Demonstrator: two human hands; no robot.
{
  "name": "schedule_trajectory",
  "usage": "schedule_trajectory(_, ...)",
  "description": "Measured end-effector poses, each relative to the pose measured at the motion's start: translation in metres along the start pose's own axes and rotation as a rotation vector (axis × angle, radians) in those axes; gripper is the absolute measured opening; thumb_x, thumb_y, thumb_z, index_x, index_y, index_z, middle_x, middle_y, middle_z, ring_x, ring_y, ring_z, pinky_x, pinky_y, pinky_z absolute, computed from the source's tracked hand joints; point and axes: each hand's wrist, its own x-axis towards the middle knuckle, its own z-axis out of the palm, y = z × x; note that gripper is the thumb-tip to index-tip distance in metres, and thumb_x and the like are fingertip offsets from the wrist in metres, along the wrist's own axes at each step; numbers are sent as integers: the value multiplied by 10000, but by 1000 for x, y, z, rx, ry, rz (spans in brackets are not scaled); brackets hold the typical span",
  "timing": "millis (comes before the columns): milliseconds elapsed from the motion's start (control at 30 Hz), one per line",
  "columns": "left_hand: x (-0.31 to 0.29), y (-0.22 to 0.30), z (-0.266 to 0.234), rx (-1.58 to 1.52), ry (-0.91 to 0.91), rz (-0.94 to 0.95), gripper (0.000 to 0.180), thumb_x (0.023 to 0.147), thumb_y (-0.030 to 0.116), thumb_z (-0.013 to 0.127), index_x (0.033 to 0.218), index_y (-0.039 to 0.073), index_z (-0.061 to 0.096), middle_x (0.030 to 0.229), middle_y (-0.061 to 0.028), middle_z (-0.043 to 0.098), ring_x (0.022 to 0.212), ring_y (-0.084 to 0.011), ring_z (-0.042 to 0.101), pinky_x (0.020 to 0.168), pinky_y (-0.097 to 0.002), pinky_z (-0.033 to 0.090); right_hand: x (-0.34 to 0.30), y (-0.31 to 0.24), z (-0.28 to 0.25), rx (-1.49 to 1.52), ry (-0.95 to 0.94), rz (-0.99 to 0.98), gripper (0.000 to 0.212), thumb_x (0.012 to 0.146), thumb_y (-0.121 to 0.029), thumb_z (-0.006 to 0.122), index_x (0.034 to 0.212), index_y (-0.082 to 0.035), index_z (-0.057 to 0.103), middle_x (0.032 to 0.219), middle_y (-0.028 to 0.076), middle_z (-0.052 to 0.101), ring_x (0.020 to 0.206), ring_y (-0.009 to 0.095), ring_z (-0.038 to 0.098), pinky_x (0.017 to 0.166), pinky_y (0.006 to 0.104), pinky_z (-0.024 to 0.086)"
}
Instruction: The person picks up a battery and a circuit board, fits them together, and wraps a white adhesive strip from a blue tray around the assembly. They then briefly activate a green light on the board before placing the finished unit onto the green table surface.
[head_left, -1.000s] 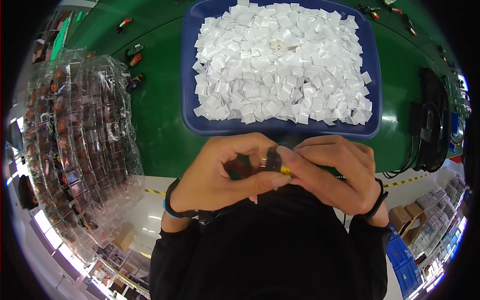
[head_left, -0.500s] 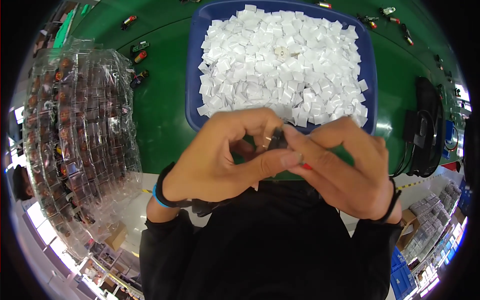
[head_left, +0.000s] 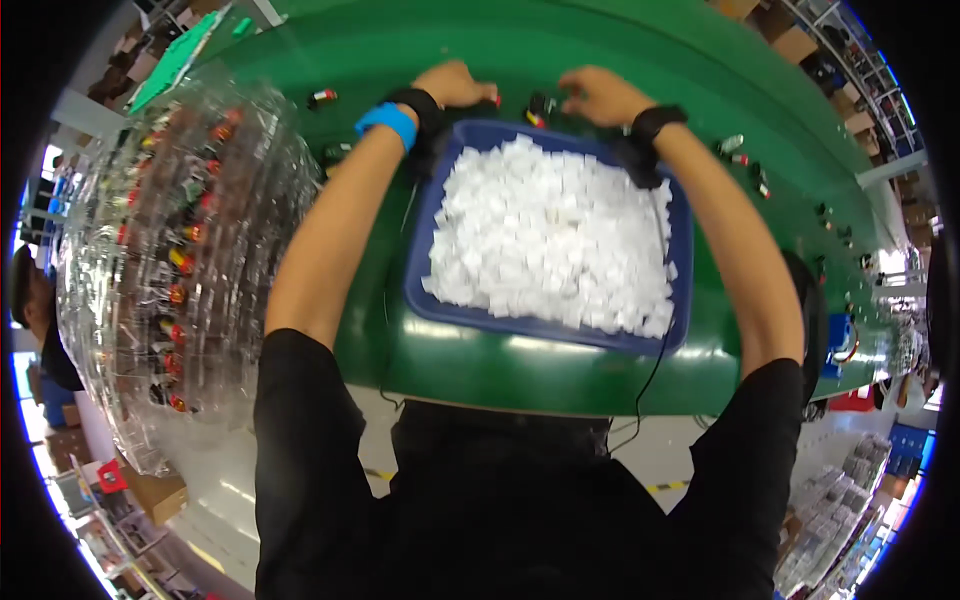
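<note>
Both my arms reach over the blue tub (head_left: 545, 333) of small white square pieces to the green table behind it. My left hand (head_left: 452, 86) is closed at the tub's far left corner, and a small red-ended part (head_left: 495, 100) shows at its fingertips. Past the far rim, my right hand (head_left: 607, 97) has its thumb and fingers apart, empty as far as I see. Just left of its fingertips lies a small black assembly with a yellow and red end (head_left: 540, 108). Motion blur hides the finer finger contacts.
At the left stands a tall stack of clear plastic trays (head_left: 180, 260) with red and yellow parts inside. More small red-and-black assemblies (head_left: 760, 182) lie along the table's right side. Dark cords from my wrist bands hang down across the tub.
My hands were together in front of the tub, working on a small black part with red on it. Now they have moved apart and forward beyond the tub. The view has shifted too.
</note>
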Motion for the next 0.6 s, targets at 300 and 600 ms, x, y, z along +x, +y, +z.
schedule_trajectory(300, -151, 107, -24, -616, 144, 71, 532, 1005, 537, 482, 999, 26, 629, 831, -40, 632, 715, -103, 587, 576, -225, 445, -53, -141, -78, -263, 207, -171, 112, 829, -161, 681, 890, -86, 624, 868, 109, 676, 742, 284, 670, 605, 393, 503)
schedule_trajectory(600, -261, 139, 33, -1265, -397, -63, 344, 975, 351, 638, 1013, 18, 559, 766, -62, 657, 618, -110, 589, 527, -248, 448, -153, -222, -76, -210, 306, -346, 224, 656, -28, 717, 878, 0, 712, 918, 97, 698, 655, 173, 624, 523, 268, 464)
